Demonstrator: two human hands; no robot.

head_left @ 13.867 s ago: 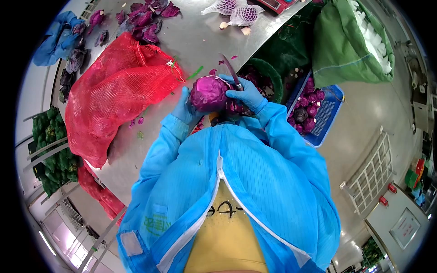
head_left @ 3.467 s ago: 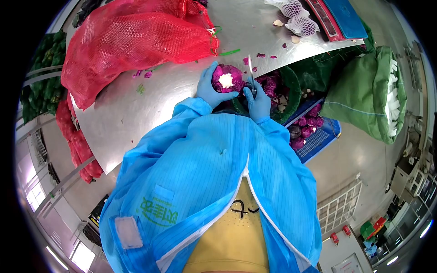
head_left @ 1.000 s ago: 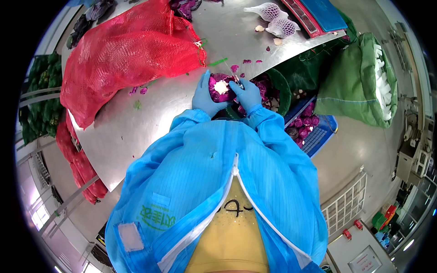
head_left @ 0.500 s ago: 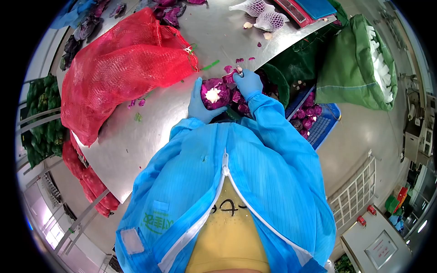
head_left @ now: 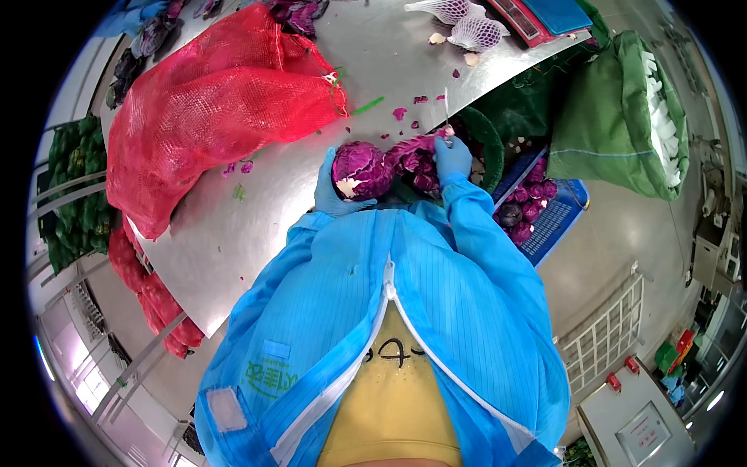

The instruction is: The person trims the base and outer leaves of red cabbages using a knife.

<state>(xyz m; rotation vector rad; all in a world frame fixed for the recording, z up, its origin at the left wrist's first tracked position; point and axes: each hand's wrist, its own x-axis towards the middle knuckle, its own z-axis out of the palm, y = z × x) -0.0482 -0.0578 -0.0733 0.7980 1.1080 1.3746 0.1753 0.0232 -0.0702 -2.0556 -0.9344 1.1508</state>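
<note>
A round purple cabbage (head_left: 362, 169) rests in my left hand (head_left: 333, 191), which wears a blue glove and is wrapped round its left and lower side. The pale cut stem end faces down and left. My right hand (head_left: 453, 158), also gloved, is closed on a knife (head_left: 447, 109) whose thin blade points up. A purple outer leaf (head_left: 419, 144) stretches from the cabbage to my right fingers, pinched there with the knife. Below it, more purple leaves show in a dark green container (head_left: 489, 148) at the table edge.
A red mesh sack (head_left: 226, 117) lies on the steel table (head_left: 257, 202). White foam nets (head_left: 476, 33) and a red scale (head_left: 523, 22) stand at the far edge. On the right are a blue crate (head_left: 554, 226) of small purple cabbages and a green sack (head_left: 615, 128).
The cabbage has turned, its pale stem end now lower left. My right hand has moved right and slightly down, and a leaf now stretches between it and the cabbage.
</note>
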